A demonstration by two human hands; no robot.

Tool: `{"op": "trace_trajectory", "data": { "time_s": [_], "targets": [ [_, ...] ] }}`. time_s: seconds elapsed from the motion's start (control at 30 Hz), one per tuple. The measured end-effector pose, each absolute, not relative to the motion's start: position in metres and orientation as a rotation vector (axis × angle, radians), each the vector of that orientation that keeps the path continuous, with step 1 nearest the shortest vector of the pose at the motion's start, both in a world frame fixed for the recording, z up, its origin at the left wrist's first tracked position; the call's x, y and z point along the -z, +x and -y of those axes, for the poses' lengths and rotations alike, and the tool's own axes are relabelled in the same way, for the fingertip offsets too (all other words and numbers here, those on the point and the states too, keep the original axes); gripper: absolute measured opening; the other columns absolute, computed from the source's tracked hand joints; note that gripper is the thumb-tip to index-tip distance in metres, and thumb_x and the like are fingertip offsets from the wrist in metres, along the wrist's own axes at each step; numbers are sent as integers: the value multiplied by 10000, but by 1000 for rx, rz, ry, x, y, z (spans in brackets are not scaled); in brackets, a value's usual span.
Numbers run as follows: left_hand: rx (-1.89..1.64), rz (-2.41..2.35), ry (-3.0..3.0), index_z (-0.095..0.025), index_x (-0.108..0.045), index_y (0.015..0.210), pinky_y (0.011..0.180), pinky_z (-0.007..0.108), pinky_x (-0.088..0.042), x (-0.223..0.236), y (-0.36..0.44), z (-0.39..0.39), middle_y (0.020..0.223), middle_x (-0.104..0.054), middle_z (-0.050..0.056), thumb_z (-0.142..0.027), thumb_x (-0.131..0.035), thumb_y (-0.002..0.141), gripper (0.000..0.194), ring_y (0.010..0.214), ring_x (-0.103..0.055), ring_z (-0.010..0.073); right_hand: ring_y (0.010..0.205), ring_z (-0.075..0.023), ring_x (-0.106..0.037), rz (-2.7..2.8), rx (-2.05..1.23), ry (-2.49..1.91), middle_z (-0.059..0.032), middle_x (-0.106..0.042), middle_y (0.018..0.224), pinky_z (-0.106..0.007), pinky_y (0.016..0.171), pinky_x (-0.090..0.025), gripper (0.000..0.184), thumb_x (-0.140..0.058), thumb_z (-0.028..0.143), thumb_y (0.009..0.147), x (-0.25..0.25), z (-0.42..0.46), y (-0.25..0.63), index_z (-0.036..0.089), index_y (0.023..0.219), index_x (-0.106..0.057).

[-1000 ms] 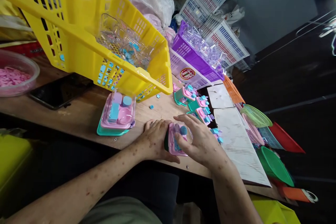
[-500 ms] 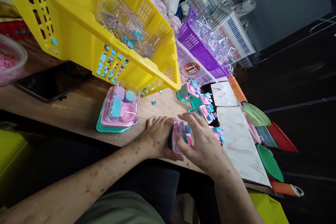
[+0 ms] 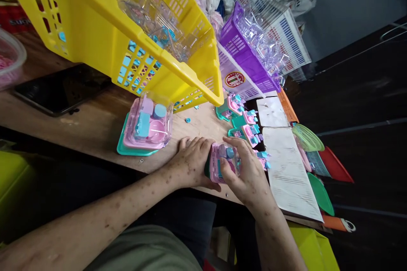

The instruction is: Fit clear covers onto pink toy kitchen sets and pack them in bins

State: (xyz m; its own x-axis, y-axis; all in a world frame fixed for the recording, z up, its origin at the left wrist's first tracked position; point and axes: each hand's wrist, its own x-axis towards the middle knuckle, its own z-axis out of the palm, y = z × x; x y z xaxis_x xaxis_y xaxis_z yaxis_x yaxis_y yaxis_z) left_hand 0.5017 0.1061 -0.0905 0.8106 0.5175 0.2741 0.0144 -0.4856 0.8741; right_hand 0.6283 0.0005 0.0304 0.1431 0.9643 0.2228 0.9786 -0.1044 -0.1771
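Note:
My left hand [image 3: 192, 163] is wrapped round the left side of a small pink toy set [image 3: 217, 165] near the table's front edge. Purple, blue and pink pieces show on it under a clear plastic cover [image 3: 231, 152]. My right hand [image 3: 249, 173] grips the cover from the right, thumb in front and fingers behind; its palm hides part of the set. To the left stands another pink toy set [image 3: 148, 129], under a clear cover on a teal base. Several teal-and-pink toy sets [image 3: 237, 125] stand beyond my right hand.
A large yellow basket [image 3: 95, 21] with clear covers stands at the back left. Behind is a purple basket [image 3: 244, 59] of clear parts. White boards [image 3: 291, 169] lie right, a dark phone [image 3: 54, 91] left. A small blue disc [image 3: 188, 120] lies on the table [image 3: 203, 125].
The view has shifted slightly. My right thumb and fingers sit a little differently over the clear cover, and more of the pink toy set shows. My left hand keeps its hold.

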Motion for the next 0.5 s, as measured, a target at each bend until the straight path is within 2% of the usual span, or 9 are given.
{"op": "trace_trajectory", "data": {
  "time_s": [0.17,0.5],
  "targets": [
    [-654,-361,2019,-257,-440,1501,1281,699,-301,91,500,-106,1549,-643,158,-634,-1035,658,1099,1476,-582,428,1389,-331,-649,1890,54,-2158,-139,-692,1418,-558,1162,-573,409,-634,317,999,-30,1,629,252,1402,-622],
    [-601,-421,1947,-272,-532,1407,1249,692,-348,80,499,-108,1451,-715,115,-630,-1055,607,1021,1414,-634,411,1402,-364,-637,1930,24,-2195,-160,-671,1445,-594,1159,-566,459,-643,333,970,-33,0,630,242,1419,-611]
  ]
}}
